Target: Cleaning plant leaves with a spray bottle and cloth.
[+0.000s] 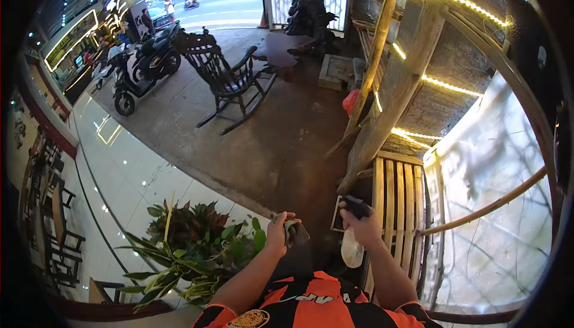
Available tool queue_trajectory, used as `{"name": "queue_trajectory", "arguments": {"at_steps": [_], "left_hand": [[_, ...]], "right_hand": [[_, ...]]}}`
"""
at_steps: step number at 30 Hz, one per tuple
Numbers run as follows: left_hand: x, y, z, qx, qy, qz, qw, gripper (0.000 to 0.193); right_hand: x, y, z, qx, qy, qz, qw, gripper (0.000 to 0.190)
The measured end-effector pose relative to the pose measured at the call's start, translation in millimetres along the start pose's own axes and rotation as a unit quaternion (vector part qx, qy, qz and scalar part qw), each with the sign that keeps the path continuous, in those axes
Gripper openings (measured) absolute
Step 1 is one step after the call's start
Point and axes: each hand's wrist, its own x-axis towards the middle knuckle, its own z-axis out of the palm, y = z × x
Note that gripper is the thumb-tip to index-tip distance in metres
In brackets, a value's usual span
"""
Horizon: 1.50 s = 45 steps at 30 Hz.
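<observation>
My left hand (279, 233) grips a crumpled greyish-green cloth (296, 233), part of which hangs out past the fingers. In my right hand (364, 225) is a spray bottle (352, 249) with a dark spray head and a pale translucent body; the fingers wrap its neck. Both hands are held out in front of my body, apart from each other. Leafy potted plants (202, 243) stand close by my left forearm. Just beyond the right hand lies a slatted wooden bench (397, 207). Whether a finger is on the spray trigger cannot be made out.
A dark wooden rocking chair (228, 81) stands ahead on the concrete floor (269, 148), with parked motor scooters (143, 65) behind it. Rough timber posts (394, 99) with lit strips rise at the right. White floor tiles (134, 171) run along the left. People are far off near the road (224, 9).
</observation>
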Motion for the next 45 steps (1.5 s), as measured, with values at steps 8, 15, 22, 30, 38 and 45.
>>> {"name": "queue_trajectory", "arguments": {"at_steps": [8,15,22,30,38,45], "left_hand": [[98.5,23.0,51.1,-0.009,-0.046,-0.023,0.999,0.029],[244.9,62.2,33.9,-0.055,0.041,-0.006,0.998,0.030],[373.6,169.7,52.0,-0.039,0.176,0.089,0.980,0.029],[448.2,279.9,53.2,-0.045,0.251,0.186,0.949,0.030],[531.5,331.3,68.7,-0.107,0.297,0.177,0.932,0.037],[689.5,381.8,93.4,-0.249,0.169,0.086,0.950,0.055]], "right_hand": [[74.4,-13.9,2.6,-0.206,0.146,-0.099,0.963,0.023],[237.6,49.7,-2.3,-0.180,0.126,-0.042,0.975,0.020],[453.3,16.5,74.9,-0.227,-0.083,-0.084,0.967,0.020],[604.9,-31.3,188.8,-0.156,-0.188,-0.127,0.961,0.024],[723.9,-57.7,229.5,-0.140,-0.225,-0.179,0.947,0.033],[901.7,-76.3,222.6,-0.271,-0.184,-0.314,0.891,0.029]]}}
